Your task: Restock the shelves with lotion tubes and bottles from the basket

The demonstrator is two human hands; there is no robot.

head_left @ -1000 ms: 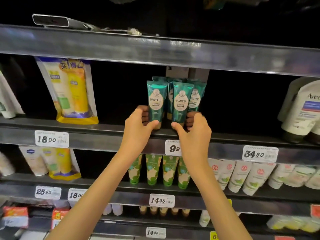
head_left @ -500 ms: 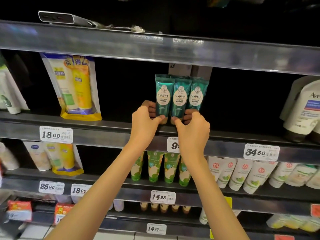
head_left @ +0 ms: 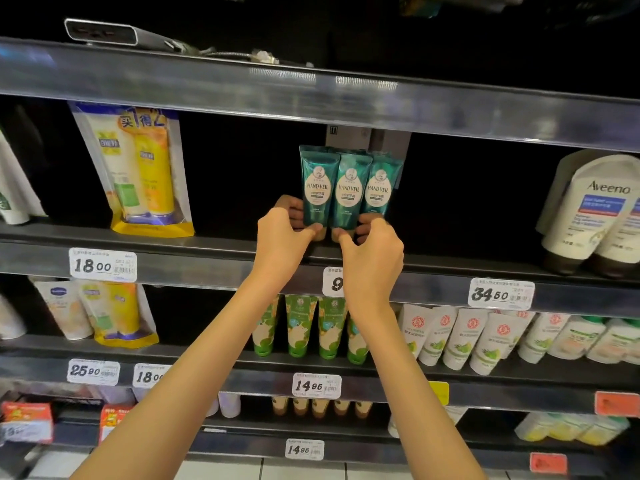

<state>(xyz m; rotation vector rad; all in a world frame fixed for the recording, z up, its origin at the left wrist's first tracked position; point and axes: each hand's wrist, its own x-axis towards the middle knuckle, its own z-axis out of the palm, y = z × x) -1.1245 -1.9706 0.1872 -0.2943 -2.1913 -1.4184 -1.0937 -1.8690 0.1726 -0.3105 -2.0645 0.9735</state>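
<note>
My left hand [head_left: 282, 242] and right hand [head_left: 372, 252] pinch the green tubes [head_left: 348, 192] between them. The tubes stand upright on the shelf [head_left: 207, 251].

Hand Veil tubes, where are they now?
Centre of the head view, the Hand Veil tubes stand between the yellow pouch and Aveeno bottles, left hand and right hand gripping their bases.

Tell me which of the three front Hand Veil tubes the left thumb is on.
The leftmost tube: the left hand has its thumb at its base. The right hand has its thumb at the base of the middle tube.
</note>
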